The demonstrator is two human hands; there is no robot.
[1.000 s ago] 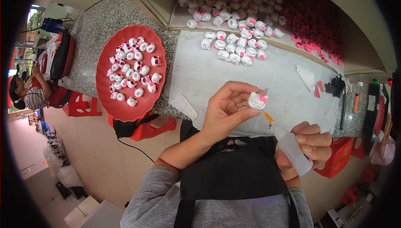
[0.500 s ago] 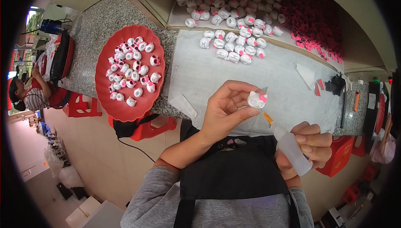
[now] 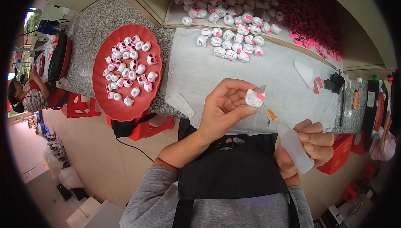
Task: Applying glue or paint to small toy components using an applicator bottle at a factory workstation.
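Observation:
Between the thumb and fingers of my left hand (image 3: pixel 227 105) is a small white cat-head figurine (image 3: pixel 254 98) with a pink bow on one side. My right hand (image 3: pixel 311 142) is wrapped round a translucent squeeze bottle (image 3: pixel 294 146), tilted up toward the figurine. The bottle ends in an orange needle tip (image 3: pixel 272 114), and its thin metal needle reaches close to the figurine's edge; whether it touches, I cannot tell. Both hands are above the near part of a white sheet (image 3: pixel 200 77) on the table.
Left stands a scalloped red tray (image 3: pixel 102 73) of similar heads, some with dark glasses. Several rows of white heads (image 3: pixel 232 44) lie at the sheet's far side, before a shelf piled with more heads and pink pieces (image 3: pixel 313 27). A black cloth (image 3: pixel 334 84) lies right; a person (image 3: pixel 31 92) sits far left.
The needle tip has drawn back slightly to the right of the figurine. The figurine has turned a little in my left fingers, which keep hold of it.

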